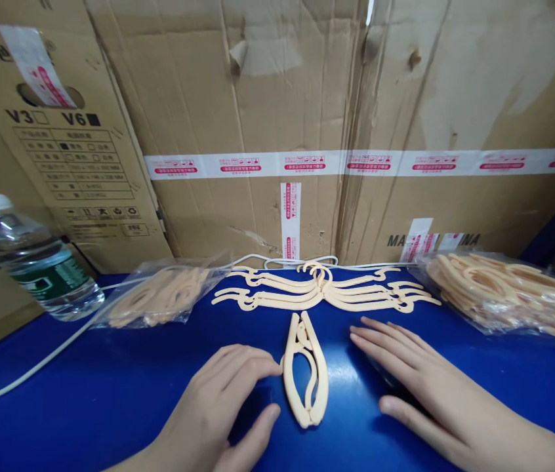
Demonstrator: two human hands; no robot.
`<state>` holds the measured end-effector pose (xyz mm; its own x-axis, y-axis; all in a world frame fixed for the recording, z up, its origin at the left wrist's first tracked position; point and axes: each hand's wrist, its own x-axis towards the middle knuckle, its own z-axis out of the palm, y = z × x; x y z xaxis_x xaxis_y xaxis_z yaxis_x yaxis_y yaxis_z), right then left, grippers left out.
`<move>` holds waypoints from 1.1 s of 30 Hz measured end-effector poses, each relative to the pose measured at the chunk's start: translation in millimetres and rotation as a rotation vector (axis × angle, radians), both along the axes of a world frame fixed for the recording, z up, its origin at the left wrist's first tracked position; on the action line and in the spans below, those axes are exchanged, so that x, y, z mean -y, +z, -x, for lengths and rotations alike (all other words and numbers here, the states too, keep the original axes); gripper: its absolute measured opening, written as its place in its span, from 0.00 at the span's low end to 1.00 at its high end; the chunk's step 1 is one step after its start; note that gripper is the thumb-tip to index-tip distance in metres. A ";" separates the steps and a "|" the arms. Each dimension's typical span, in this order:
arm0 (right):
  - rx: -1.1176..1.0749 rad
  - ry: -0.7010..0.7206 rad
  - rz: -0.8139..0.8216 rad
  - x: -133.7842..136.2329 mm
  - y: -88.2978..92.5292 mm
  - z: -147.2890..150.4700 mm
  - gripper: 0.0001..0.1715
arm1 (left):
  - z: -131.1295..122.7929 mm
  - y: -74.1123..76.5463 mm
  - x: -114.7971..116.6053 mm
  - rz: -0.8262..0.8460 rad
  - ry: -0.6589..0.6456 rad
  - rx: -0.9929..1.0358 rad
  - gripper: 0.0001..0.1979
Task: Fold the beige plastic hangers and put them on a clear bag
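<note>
A cream plastic folding hanger (306, 370), folded shut, lies on the blue table (110, 387) between my hands. My left hand (223, 400) rests on the table just left of it, fingers loosely curved, fingertips close to the hanger, holding nothing. My right hand (420, 387) lies flat on the table to its right, fingers stretched out and a little apart from the hanger. Behind it, several unfolded cream hangers (327, 292) are stacked.
A clear bag of folded hangers (159, 298) sits at the left, another bag of hangers (504, 292) at the right. A water bottle (36, 262) stands at the far left. A white cable (36, 367) runs across the table. Cardboard boxes (307, 118) wall the back.
</note>
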<state>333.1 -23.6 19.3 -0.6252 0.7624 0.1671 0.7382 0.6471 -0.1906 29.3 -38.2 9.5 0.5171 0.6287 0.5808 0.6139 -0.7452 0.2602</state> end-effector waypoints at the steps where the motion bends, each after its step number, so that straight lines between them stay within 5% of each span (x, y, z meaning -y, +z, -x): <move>1: -0.015 -0.022 -0.031 -3.5 -2.3 -3.4 0.34 | 0.5 0.6 -0.3 -0.012 0.007 0.016 0.13; 10: -0.013 -0.181 -0.217 -43.2 -25.3 -39.7 0.32 | 0.7 1.9 0.2 -0.029 0.017 0.064 0.13; 21: -0.165 -0.139 -0.287 -57.4 -35.2 -47.5 0.18 | 2.6 -1.5 -3.5 -0.048 -0.024 0.044 0.14; 27: -0.261 -0.126 -0.242 -57.1 -29.0 -43.7 0.17 | 2.9 -8.7 -9.7 -0.139 -0.049 0.080 0.16; 33: -0.314 -0.148 -0.161 -49.8 -17.6 -35.6 0.16 | 2.9 1.4 -3.1 0.051 0.018 0.160 0.13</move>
